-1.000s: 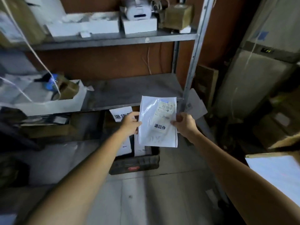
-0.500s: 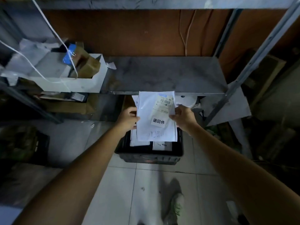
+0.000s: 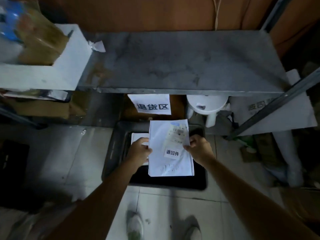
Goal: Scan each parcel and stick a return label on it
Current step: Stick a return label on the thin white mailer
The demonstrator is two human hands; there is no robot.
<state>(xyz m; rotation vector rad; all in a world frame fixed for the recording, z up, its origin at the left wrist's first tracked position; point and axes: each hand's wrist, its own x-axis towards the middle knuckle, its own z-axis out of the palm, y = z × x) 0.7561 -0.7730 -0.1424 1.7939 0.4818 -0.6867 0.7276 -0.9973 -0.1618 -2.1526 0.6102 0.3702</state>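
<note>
A flat white parcel bag (image 3: pixel 159 144) hangs over a black crate (image 3: pixel 112 153) on the floor. It carries a shipping label (image 3: pixel 178 134) at its upper right and a small white return label (image 3: pixel 172 152) with black characters below that. My left hand (image 3: pixel 139 151) grips the bag's left edge. My right hand (image 3: pixel 199 147) pinches its right edge beside the shipping label. Another white parcel (image 3: pixel 138 135) lies in the crate, mostly hidden behind my left hand and the bag.
A grey metal shelf (image 3: pixel 181 66) juts out above the crate, with a paper sign (image 3: pixel 150 104) hanging under its front edge. A white box (image 3: pixel 57 66) holding a brown carton sits on the shelf's left. A white stool (image 3: pixel 207 104) stands behind the crate. My shoes show on the tiled floor.
My view has tipped down and closed in on the crate. Both hands have lowered the parcel from shelf height to just over the crate, still gripping its edges.
</note>
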